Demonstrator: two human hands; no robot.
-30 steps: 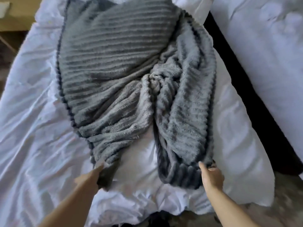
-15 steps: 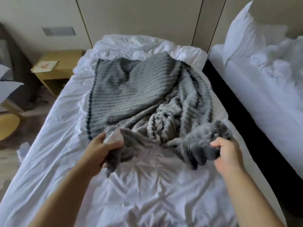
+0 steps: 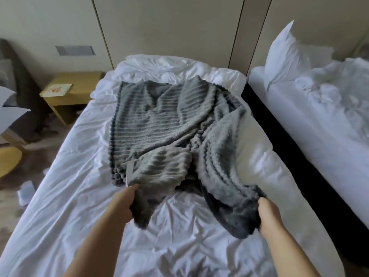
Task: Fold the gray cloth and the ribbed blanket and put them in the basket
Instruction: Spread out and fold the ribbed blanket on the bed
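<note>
Left hand (image 3: 121, 204) grips near-left corner of gray ribbed fleece blanket (image 3: 159, 124); right hand (image 3: 267, 213) grips bunched near-right corner. Both corners lifted off the bed with rumpled white sheet (image 3: 179, 246). Rest of blanket lies spread, creased, toward the headboard. Beyond left: wooden nightstand (image 3: 73, 92). Right: white pillow (image 3: 283, 54) on second bed.
</note>
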